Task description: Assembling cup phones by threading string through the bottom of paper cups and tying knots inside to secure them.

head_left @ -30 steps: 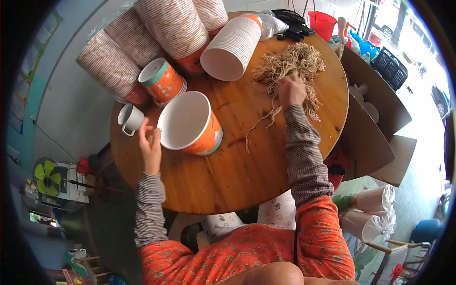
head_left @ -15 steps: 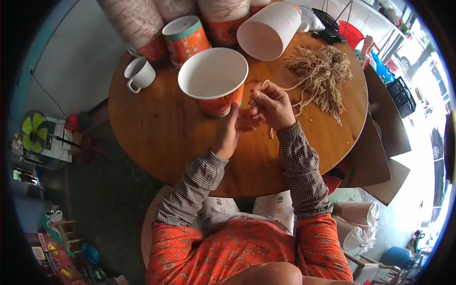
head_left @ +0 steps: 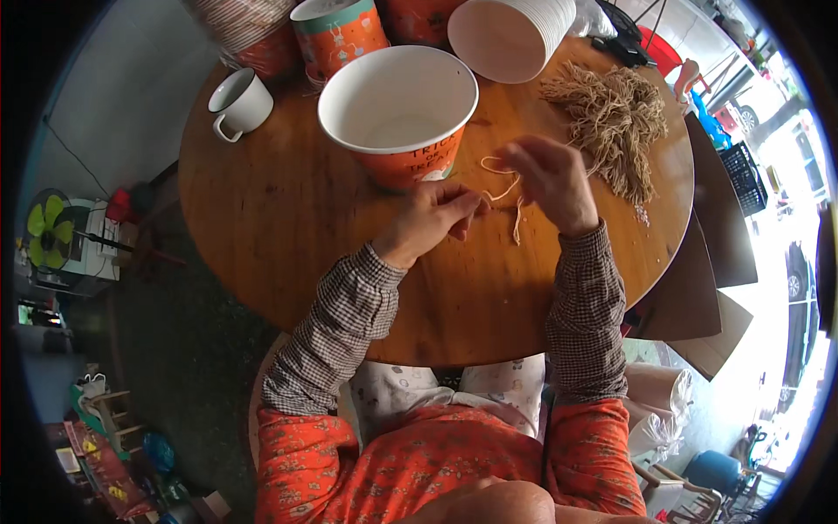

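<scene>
A length of beige cord [head_left: 501, 194] loops between my two hands, above the wooden table. The fingers of my left hand [head_left: 433, 218] are closed in a pinch on one part of it, just in front of the paper bucket. My right hand [head_left: 557, 182], slightly blurred, has its fingertips together where the loop meets them. A short tail of cord hangs between the hands. The large white-lined orange paper bucket [head_left: 397, 105] stands upright, touched by neither hand as far as I can see. Right of it lies a loose bundle of beige cords [head_left: 615, 127].
The round wooden table [head_left: 288, 262] holds a white mug [head_left: 242, 105] at left. Behind the bucket stand a green-rimmed orange bucket [head_left: 340, 39] and tall bucket stacks. A white nested stack [head_left: 506, 39] lies on its side. Cardboard flaps [head_left: 676, 288] rise by the right edge.
My hands have moved apart, the left closing from a loose, open pose into a pinch on the cord. The right has shifted right. The whole view has shifted, with the bucket now looking larger.
</scene>
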`<action>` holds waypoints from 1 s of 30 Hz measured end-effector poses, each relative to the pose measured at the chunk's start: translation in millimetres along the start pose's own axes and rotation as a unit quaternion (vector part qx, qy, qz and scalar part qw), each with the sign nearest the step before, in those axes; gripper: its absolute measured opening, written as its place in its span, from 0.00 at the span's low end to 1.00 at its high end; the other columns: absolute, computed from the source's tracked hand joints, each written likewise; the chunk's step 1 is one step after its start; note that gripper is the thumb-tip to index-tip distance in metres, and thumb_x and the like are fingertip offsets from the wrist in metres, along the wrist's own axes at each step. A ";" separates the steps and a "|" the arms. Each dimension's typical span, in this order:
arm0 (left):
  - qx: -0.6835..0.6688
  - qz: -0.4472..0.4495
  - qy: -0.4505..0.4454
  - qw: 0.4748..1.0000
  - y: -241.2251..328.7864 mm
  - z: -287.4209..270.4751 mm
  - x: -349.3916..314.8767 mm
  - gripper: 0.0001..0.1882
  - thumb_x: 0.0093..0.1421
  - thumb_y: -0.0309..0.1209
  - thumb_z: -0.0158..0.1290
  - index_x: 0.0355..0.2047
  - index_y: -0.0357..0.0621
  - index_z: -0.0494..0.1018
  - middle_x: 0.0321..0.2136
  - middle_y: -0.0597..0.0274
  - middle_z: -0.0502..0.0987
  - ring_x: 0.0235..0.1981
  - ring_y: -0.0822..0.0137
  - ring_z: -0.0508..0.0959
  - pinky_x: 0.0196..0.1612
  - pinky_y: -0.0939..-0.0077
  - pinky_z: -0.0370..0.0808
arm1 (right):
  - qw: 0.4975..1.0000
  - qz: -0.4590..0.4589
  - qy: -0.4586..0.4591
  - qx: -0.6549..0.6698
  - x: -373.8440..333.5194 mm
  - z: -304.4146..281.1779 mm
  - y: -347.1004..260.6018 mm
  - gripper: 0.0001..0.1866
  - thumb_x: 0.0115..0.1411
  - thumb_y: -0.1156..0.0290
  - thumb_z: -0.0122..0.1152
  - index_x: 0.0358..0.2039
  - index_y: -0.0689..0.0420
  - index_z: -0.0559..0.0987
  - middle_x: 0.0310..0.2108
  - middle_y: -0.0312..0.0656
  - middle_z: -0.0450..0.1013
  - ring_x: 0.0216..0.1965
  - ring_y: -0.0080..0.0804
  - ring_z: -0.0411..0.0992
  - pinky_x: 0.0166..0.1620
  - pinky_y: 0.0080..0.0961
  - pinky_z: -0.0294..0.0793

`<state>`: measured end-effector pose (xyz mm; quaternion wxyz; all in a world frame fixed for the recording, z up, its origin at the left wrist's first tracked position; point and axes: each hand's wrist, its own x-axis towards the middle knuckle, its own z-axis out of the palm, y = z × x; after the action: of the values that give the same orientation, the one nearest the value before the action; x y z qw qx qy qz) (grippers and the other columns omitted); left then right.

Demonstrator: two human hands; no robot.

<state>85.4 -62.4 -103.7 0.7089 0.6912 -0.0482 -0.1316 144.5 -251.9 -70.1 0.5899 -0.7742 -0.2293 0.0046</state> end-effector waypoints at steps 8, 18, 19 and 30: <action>-0.039 -0.012 0.054 0.998 8.6 -10.7 -0.4 0.14 0.66 0.37 0.49 0.35 0.38 0.77 0.25 0.69 0.76 0.24 0.80 0.74 0.29 0.85 0.73 | 0.973 0.091 -0.193 0.087 -0.7 3.8 2.4 0.13 0.62 0.66 0.59 0.42 0.62 0.77 0.29 0.35 0.76 0.28 0.18 0.73 0.30 0.16 0.73; -0.012 0.031 0.055 0.998 4.5 -8.9 0.4 0.14 0.66 0.38 0.49 0.36 0.38 0.76 0.26 0.68 0.76 0.26 0.79 0.74 0.32 0.83 0.73 | 0.977 0.111 -0.170 0.060 -2.0 9.3 0.6 0.09 0.59 0.69 0.61 0.35 0.61 0.80 0.25 0.32 0.74 0.24 0.16 0.72 0.26 0.14 0.70; -0.023 0.032 0.064 0.997 4.5 -8.3 1.1 0.14 0.66 0.38 0.49 0.36 0.38 0.76 0.26 0.68 0.76 0.25 0.79 0.74 0.31 0.83 0.73 | 0.986 0.081 -0.146 0.029 -1.0 7.7 3.8 0.09 0.59 0.69 0.61 0.35 0.61 0.80 0.24 0.30 0.73 0.23 0.15 0.70 0.25 0.13 0.69; -0.153 0.013 0.074 0.985 11.6 -3.4 -5.3 0.14 0.66 0.38 0.50 0.34 0.39 0.75 0.26 0.66 0.75 0.24 0.76 0.74 0.28 0.82 0.72 | 0.981 0.086 -0.133 0.114 -1.5 -0.3 2.6 0.08 0.59 0.68 0.63 0.34 0.59 0.80 0.22 0.27 0.71 0.21 0.11 0.66 0.24 0.11 0.65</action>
<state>82.6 -57.6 -91.8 0.8093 0.5821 0.0163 -0.0766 144.1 -253.2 -72.7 0.6357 -0.7114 -0.2363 0.1843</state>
